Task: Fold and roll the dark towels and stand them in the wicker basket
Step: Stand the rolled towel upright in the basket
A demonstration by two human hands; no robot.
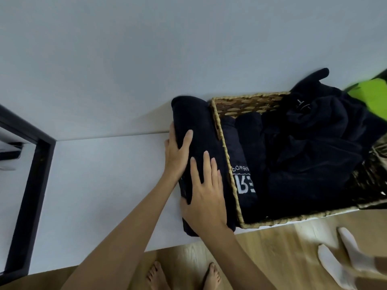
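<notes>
A rolled dark towel (201,126) lies on the white table (100,185), pressed against the left wall of the wicker basket (228,164). My left hand (178,149) curls over the roll's left side near its middle. My right hand (204,197) lies on the roll's near end, fingers spread over the top and thumb under its left edge. Inside the basket stand rolled dark towels, one with white lettering (245,181), and a loose heap of dark towels (314,143) fills its right part.
The table's front edge runs just below my hands, above a wooden floor (272,248) with my bare feet. Another person's feet in white socks (343,262) stand at the lower right. A black frame (31,174) stands at the left. A green object (372,95) shows behind the heap.
</notes>
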